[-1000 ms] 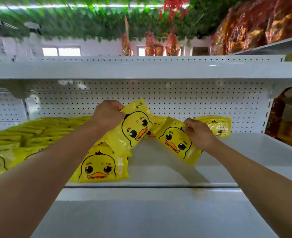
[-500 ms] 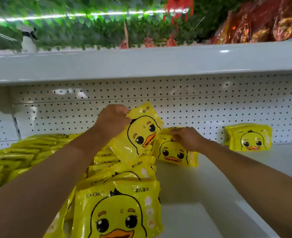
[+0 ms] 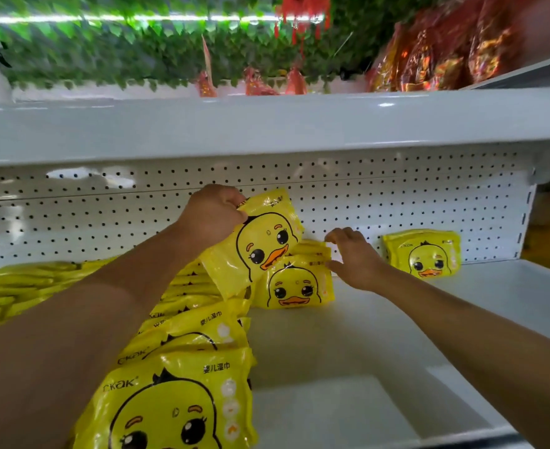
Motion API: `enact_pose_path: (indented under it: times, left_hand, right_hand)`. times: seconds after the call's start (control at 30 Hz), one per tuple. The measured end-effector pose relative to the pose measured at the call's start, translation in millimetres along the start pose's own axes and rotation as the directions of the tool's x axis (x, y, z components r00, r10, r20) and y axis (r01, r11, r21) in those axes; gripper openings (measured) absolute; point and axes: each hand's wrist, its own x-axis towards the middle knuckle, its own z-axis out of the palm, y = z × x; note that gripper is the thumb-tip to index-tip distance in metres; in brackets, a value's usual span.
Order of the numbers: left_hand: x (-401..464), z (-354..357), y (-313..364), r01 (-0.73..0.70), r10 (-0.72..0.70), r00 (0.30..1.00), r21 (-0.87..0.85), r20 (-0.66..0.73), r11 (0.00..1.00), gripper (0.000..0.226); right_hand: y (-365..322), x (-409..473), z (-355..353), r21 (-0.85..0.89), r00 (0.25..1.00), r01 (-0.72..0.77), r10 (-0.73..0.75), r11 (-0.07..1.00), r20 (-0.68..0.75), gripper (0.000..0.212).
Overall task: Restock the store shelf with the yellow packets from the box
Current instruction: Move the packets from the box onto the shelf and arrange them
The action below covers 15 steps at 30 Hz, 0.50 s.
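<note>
The left hand (image 3: 213, 210) pinches the top corner of a yellow duck-faced wet-wipe packet (image 3: 255, 243), fingers curled round the seal, so that the packet hangs tilted above the row, apparently kept ready to go down next; the right hand (image 3: 353, 257) has its fingers loosely spread and slightly bent, the tips touching the right edge of the small stack of packets (image 3: 294, 281) that leans against the pegboard back panel (image 3: 396, 202), most likely to square the stack and keep it upright; it grips nothing. A long row of packets (image 3: 183, 358) runs from the front edge of the white metal shelf (image 3: 380, 338) back toward that stack, overlapped like tiles, faces up, which keeps the duck print toward a shopper; further yellow packets (image 3: 17, 286) lie flat at the far left. One separate stack of packets (image 3: 424, 252) stands upright well to the right, against the back panel, with bare shelf between it and the hands, so I judge that gap to be what remains to fill. The box is not in view. Above the upper shelf (image 3: 267, 124) sit red and gold foil bags (image 3: 445, 50) and artificial green leaves (image 3: 121, 43).
</note>
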Motion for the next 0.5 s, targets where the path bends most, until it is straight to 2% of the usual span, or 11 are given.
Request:
enact_pose_path:
  times: [0.1,0.2,0.37,0.5]
  left_hand:
    - [9.0,28.0,10.7,-0.062,0.054,0.987,0.045,0.149,0.997,0.014]
    - [12.8,62.4,5.0,-0.081,0.031,0.952,0.154,0.305,0.985,0.018]
    - [20.6,101.3,-18.9,-0.09,-0.027,0.931,0.3,0.364,0.95,0.028]
    - [27.8,115.9,-31.0,-0.145,0.0,0.932,0.372,0.363,0.917,0.027]
  right_hand:
    - [18.6,-19.8,-11.2,0.01,0.997,-0.065,0.065,0.998,0.051,0.05]
    - [31.2,-36.1,-16.7,0.039,0.989,-0.122,0.118,0.992,0.088,0.052]
    - [43.7,-51.0,-15.6,0.006,0.984,-0.136,0.134,0.991,0.118,0.053]
    - [44.3,-56.1,-12.1,0.01,0.982,-0.14,0.138,0.99,0.126,0.055]
